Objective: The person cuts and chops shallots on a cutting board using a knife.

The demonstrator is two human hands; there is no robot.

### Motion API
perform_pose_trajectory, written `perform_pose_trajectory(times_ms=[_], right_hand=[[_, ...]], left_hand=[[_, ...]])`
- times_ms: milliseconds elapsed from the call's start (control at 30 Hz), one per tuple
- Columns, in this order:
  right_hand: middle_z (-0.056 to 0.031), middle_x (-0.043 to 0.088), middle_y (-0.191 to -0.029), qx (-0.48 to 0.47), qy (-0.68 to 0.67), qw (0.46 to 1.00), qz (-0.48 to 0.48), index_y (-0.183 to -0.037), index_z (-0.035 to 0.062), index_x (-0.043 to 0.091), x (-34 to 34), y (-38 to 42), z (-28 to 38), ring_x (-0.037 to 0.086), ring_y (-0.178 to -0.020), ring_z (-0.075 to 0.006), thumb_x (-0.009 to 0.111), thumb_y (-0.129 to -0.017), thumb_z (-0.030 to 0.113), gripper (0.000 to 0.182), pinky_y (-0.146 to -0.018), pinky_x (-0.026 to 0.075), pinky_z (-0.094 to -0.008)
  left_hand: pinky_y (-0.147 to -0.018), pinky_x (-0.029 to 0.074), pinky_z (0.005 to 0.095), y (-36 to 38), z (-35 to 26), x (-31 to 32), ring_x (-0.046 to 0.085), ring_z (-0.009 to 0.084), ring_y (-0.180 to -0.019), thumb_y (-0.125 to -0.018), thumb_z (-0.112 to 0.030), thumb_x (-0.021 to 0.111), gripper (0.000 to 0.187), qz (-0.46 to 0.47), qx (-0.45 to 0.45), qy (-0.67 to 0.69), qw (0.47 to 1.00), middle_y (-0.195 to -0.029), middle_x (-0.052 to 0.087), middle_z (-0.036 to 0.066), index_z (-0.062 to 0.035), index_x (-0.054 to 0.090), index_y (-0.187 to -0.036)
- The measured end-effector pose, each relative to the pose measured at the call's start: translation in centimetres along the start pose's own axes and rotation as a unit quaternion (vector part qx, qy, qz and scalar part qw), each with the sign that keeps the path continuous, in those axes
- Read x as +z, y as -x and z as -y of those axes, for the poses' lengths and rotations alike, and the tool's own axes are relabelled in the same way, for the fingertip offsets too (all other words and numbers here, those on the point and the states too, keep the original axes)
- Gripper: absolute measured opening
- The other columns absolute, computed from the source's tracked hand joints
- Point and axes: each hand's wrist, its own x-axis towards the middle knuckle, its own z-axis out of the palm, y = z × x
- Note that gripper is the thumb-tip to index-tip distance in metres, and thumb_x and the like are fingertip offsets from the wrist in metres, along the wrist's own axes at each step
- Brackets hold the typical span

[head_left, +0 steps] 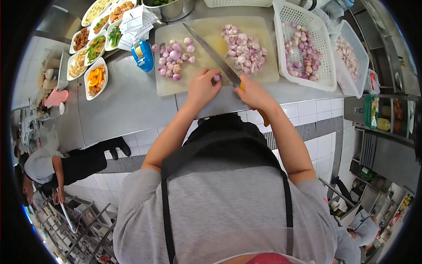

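Note:
My right hand (255, 93) is wrapped round the yellow handle of a long knife (215, 56), whose blade slants up and left across a pale cutting board (200, 31). At the board's front edge, the fingers of my left hand (203, 88) are closed on a small purple shallot (217, 78), just left of the blade. Whole shallots (175, 55) lie in a group on the board's left side. Right of the knife is a heap of cut shallots (247, 53).
White basket (327, 72) of shallots and a clear tub (361, 79) stand right. A blue tape dispenser (143, 56), paper slips (134, 24), several food dishes (96, 79) and a metal pot (176, 11) are left. Other people are at far left (41, 165) and lower right (365, 226).

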Motion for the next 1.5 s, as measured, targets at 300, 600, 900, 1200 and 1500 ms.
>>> perform_pose_trajectory(times_ms=[300,600,900,1200,1500], right_hand=[[-0.0255,0.058,-0.068,-0.09,0.114,0.985,-0.091,-0.102,-0.0057,0.038,2.3,1.0,0.8,0.057,-0.054,-0.0384,0.048,-0.085,0.013,0.027,-0.052,0.044,-0.0463],[-0.0307,0.057,-0.078,-0.053,0.107,0.991,-0.067,-0.11,-0.0056,0.035,3.1,0.1,0.7,0.056,-0.074,-0.046,0.05,-0.083,0.015,0.037,-0.068,0.042,-0.0526],[-0.0301,0.058,-0.078,-0.028,0.079,0.996,-0.034,-0.119,-0.0089,0.031,3.5,-0.6,0.7,0.057,-0.074,-0.045,0.047,-0.082,0.012,0.045,-0.068,0.043,-0.0511],[-0.0309,0.058,-0.079,-0.059,0.127,0.987,-0.076,-0.123,-0.0103,0.03,4.0,-0.8,0.8,0.057,-0.075,-0.045,0.046,-0.081,0.01,0.05,-0.069,0.043,-0.0507],[-0.0307,0.058,-0.077,-0.09,0.123,0.983,-0.099,-0.127,-0.0079,0.027,4.6,-1.5,0.2,0.056,-0.072,-0.046,0.049,-0.083,0.014,0.054,-0.068,0.043,-0.0512]], left_hand=[[-0.057,0.048,0.0276,1.0,0.5,0.1,0.059,0.0192,-0.062,-0.07,-0.005,0.067,0.014,-0.065,-0.021,0.131,0.989,-0.081,0.061,0.01,-0.0021,0.065,-0.084],[-0.055,0.048,0.0268,0.4,0.7,-0.5,0.059,0.0178,-0.059,-0.071,-0.003,0.064,0.006,-0.034,-0.017,0.119,0.992,-0.075,0.061,0.01,-0.0004,0.064,-0.077],[-0.057,0.049,0.0246,0.3,0.9,-0.8,0.061,0.0152,-0.062,-0.072,-0.004,0.066,0.007,-0.003,-0.027,0.102,0.994,-0.078,0.062,0.008,-0.0001,0.064,-0.078],[-0.055,0.048,0.0241,0.2,0.9,-0.7,0.061,0.0147,-0.06,-0.073,-0.004,0.066,0.006,-0.009,-0.016,0.11,0.994,-0.077,0.062,0.008,0.0002,0.064,-0.077],[-0.057,0.05,0.0243,0.1,1.2,-0.4,0.062,0.016,-0.062,-0.073,-0.002,0.064,0.006,-0.015,-0.013,0.109,0.994,-0.08,0.062,0.01,0.0008,0.064,-0.078]])
